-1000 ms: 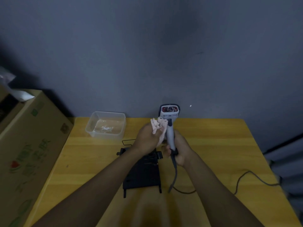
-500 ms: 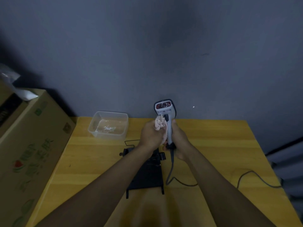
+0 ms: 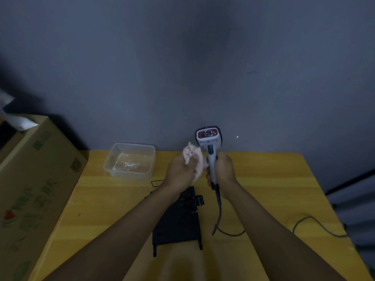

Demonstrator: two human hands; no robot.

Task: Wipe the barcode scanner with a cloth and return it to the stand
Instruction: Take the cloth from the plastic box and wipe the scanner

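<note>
The right hand [image 3: 223, 169] grips the scanner [image 3: 210, 151] upright by its handle; the left hand [image 3: 179, 173] clutches a cloth [image 3: 193, 157] against it, above the stand [image 3: 178, 220].

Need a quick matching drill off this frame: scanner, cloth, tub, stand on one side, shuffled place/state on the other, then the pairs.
Things:
1. scanner
2. cloth
3. tub
4. stand

Places/states:
A. flat on the table under the forearms
B. bunched in the left hand
C. held upright by its handle in the right hand
D. at the table's far edge, left of the hands

Pairs: 1-C, 2-B, 3-D, 4-A
</note>
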